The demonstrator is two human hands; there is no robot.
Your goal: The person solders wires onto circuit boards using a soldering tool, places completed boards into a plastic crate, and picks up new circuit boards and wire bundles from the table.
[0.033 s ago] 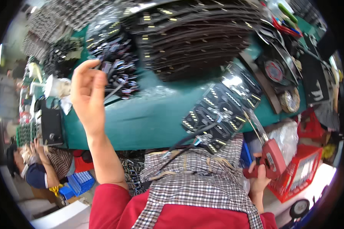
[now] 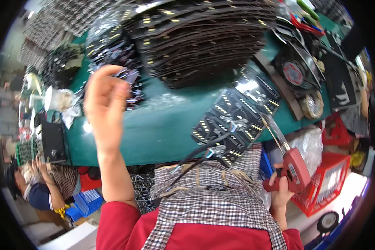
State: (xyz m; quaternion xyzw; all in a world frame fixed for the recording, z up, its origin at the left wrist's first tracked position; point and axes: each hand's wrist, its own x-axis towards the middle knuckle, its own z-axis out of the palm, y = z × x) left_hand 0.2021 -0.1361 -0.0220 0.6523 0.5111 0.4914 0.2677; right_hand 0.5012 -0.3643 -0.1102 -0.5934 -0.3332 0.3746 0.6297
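My right hand (image 2: 280, 186) grips a red soldering gun (image 2: 296, 168) at the lower right. Its long metal front end points up and left toward the dark circuit boards (image 2: 227, 109) at the table's near edge. Two black cables (image 2: 202, 148) lead from those boards down over my apron. My left hand (image 2: 106, 100) is raised over the left of the table, smeared by motion. Its thumb and forefinger are apart, the other fingers curled, and I see nothing held. Just beyond it lies a pile of dark cables with shiny ends (image 2: 131, 79), partly hidden by the hand.
A tall stack of dark boards (image 2: 200, 46) stands at the back of the green table (image 2: 154, 133). Rightward lie a dark bar (image 2: 279, 85), a tape roll (image 2: 311, 105) and a black device (image 2: 293, 73). A red crate (image 2: 325, 183) stands below right. Another person (image 2: 41, 187) sits far left.
My left hand has moved right, across the near side of the cable pile. The whole view has shifted slightly. My right hand still holds the soldering gun in nearly the same place.
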